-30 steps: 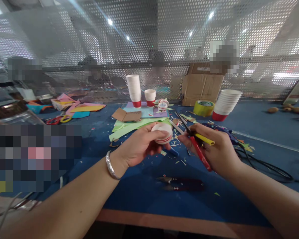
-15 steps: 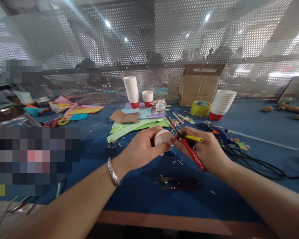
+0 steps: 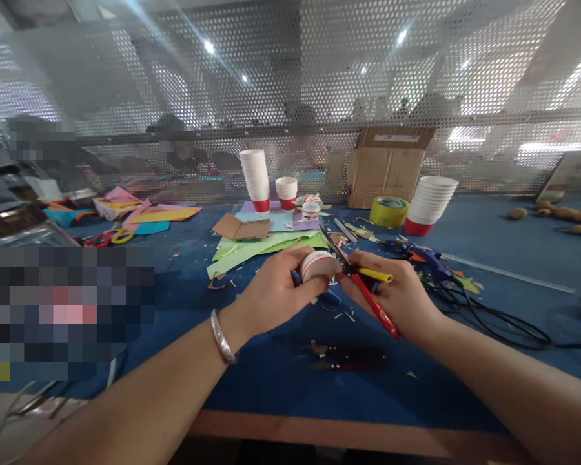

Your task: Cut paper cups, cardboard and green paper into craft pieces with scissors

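Left hand (image 3: 278, 284) clamped on white cup piece (image 3: 320, 266), thumb on its flat face. My right hand (image 3: 401, 290) is wrapped round the scissors (image 3: 374, 305), just right of the cup piece; can't tell if its fingertips touch the edge. Scissors' long axis slants: red handle nearer me and rightward of the cup piece, tips beyond it. Snips (image 3: 356, 357) lie on my side of it, green paper (image 3: 244, 252) beyond-left.

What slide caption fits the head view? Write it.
Left hand holding a striped white piece, right hand scissors, over a blue table.
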A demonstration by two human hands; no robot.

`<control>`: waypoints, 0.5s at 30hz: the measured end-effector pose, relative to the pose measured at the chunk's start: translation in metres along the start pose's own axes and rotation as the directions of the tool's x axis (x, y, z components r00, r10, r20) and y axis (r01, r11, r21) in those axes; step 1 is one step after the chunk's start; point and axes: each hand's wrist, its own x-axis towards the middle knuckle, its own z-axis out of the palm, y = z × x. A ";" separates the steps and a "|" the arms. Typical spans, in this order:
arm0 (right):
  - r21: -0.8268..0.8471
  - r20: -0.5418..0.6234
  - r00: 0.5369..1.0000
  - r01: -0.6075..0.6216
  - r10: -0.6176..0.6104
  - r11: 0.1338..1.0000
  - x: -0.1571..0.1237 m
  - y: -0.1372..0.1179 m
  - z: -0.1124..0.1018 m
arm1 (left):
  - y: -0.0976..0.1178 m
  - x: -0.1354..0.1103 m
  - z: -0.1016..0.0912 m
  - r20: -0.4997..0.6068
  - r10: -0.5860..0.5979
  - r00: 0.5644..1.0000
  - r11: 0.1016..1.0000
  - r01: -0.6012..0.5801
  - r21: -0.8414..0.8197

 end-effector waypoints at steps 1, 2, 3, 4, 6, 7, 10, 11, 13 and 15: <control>0.011 0.003 1.000 -0.007 0.007 1.000 0.000 0.000 0.000 | 0.002 -0.001 0.000 -0.025 0.025 0.999 0.999 -0.024 0.028; 0.022 0.007 1.000 -0.015 0.014 1.000 0.000 0.000 0.000 | 0.003 -0.001 0.000 -0.050 0.057 0.997 0.997 -0.054 0.054; 0.032 0.015 1.000 -0.024 0.023 0.999 0.000 0.000 0.000 | 0.005 -0.001 0.000 -0.079 0.095 0.992 0.993 -0.089 0.082; 0.047 0.027 0.999 -0.035 0.034 0.998 0.000 0.001 0.000 | 0.006 -0.001 -0.001 -0.110 0.139 0.984 0.986 -0.126 0.113; 0.086 0.062 0.996 -0.067 0.061 0.994 0.000 0.000 0.000 | 0.007 -0.002 -0.004 -0.188 0.231 0.955 0.963 -0.197 0.184; 0.109 0.080 0.994 -0.086 0.078 0.990 0.000 -0.001 0.000 | 0.006 -0.002 -0.006 -0.230 0.272 0.935 0.950 -0.223 0.217; 0.192 0.149 0.981 -0.155 0.128 0.969 -0.001 -0.004 -0.001 | 0.002 -0.001 -0.014 -0.302 0.351 0.886 0.915 -0.254 0.314; 0.219 0.173 0.975 -0.174 0.137 0.960 -0.001 -0.006 -0.001 | 0.000 0.000 -0.017 -0.311 0.377 0.873 0.894 -0.255 0.367; 0.247 0.216 0.966 -0.197 0.144 0.949 -0.003 -0.008 -0.001 | -0.004 0.001 -0.023 -0.309 0.445 0.841 0.830 -0.257 0.496; 0.244 0.266 0.953 -0.210 0.142 0.947 -0.004 -0.009 0.000 | -0.008 0.004 -0.027 -0.296 0.534 0.792 0.745 -0.276 0.607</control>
